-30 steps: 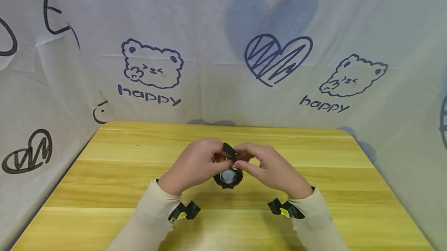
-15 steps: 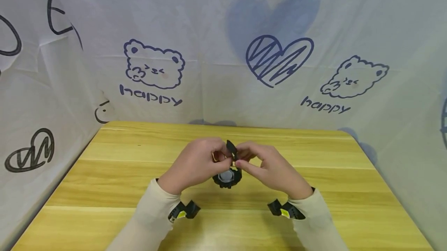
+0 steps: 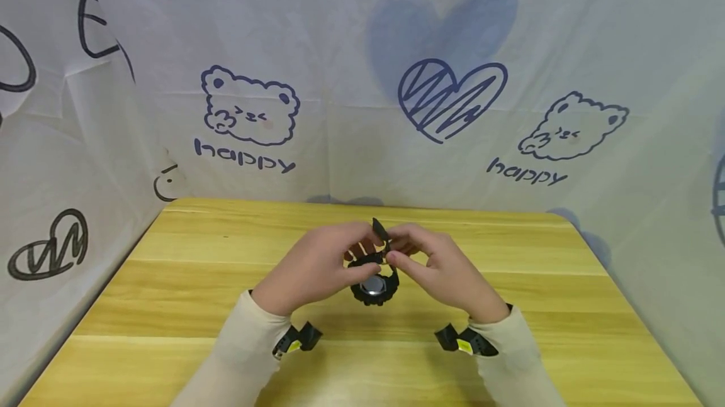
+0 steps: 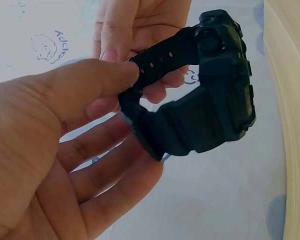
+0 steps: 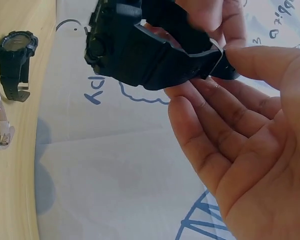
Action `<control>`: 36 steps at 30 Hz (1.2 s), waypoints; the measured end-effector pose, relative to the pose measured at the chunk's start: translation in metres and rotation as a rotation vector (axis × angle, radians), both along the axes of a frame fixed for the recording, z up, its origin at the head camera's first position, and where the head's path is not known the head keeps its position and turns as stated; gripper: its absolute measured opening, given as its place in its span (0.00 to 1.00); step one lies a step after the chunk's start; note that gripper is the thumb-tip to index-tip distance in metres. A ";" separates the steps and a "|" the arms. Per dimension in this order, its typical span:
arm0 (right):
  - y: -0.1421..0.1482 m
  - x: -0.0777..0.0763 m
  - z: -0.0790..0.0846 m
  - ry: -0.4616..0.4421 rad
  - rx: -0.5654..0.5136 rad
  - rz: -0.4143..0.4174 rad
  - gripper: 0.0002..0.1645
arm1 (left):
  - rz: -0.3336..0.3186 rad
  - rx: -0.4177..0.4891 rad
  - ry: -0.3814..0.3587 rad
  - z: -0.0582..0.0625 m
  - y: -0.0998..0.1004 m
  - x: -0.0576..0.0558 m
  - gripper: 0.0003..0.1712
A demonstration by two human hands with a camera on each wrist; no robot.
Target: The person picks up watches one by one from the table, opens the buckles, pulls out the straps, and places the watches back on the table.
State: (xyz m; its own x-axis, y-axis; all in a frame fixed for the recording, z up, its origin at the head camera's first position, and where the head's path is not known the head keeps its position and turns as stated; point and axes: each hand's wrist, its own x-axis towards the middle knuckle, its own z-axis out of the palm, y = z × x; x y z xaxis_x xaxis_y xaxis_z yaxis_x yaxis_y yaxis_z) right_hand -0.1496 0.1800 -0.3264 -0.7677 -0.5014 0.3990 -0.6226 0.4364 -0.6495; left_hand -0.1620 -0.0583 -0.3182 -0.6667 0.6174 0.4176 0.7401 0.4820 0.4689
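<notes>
A black wristwatch (image 3: 374,287) with a chunky case and a round grey dial is held up between both hands, dial toward the head camera. My left hand (image 3: 311,265) pinches the strap (image 4: 162,62) near its punched holes, thumb on top, other fingers spread below. Opposite it, my right hand (image 3: 447,268) pinches the strap's joined end (image 5: 222,65) between thumb and fingers. In both wrist views the strap forms a loop, its two halves meeting at the fingertips. A strap end (image 3: 379,229) sticks up between the hands in the head view.
A second black watch (image 5: 12,67) and a pale watch (image 5: 2,130) lie on the wooden table (image 3: 198,306), seen in the right wrist view. White cloth (image 3: 340,29) with drawings hangs behind and beside the table. Black straps (image 3: 294,344) circle both wrists.
The upright strap end has risen slightly and shifted right. My left fingers have loosened and spread apart, and more of the strap loop shows. The watch case has turned a little.
</notes>
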 end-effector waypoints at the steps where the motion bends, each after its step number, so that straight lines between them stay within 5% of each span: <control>1: 0.000 0.000 0.000 -0.005 0.005 -0.005 0.18 | 0.000 -0.002 0.023 0.000 0.001 0.001 0.11; 9: 0.000 0.001 0.001 -0.042 -0.020 -0.030 0.17 | 0.031 0.091 0.167 -0.004 0.004 0.001 0.05; 20: -0.002 -0.001 -0.004 0.064 -0.125 -0.039 0.03 | 0.092 0.233 0.124 -0.002 0.004 0.001 0.04; 31: -0.001 -0.005 -0.009 0.104 -0.193 0.004 0.10 | 0.081 0.210 -0.037 0.002 0.006 0.004 0.04; 36: -0.001 -0.005 -0.010 0.134 -0.190 0.001 0.12 | 0.115 0.265 -0.195 0.002 0.007 0.005 0.07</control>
